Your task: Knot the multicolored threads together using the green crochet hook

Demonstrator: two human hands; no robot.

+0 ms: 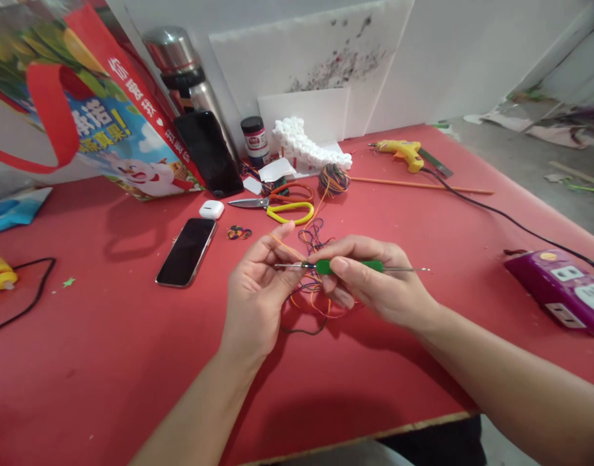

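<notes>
My right hand (369, 272) is closed around the green handle of a crochet hook (355, 266), whose thin metal ends stick out left and right. Its left end passes by the fingertips of my left hand (260, 285), which pinch a small bit of multicoloured yarn work (306, 265) on the shaft. An orange strand runs over the left fingers. Beneath both hands lies loose multicoloured yarn (313, 236), partly hidden by them. A strand leads back to a yarn ball (333, 180).
Behind the hands lie scissors (290, 212), a phone (186, 252), a white earbud case (212, 209) and a small yarn piece (239, 232). A yellow glue gun (398, 152) and an orange stick (423, 186) are at back right. A purple power socket (559, 291) stands right.
</notes>
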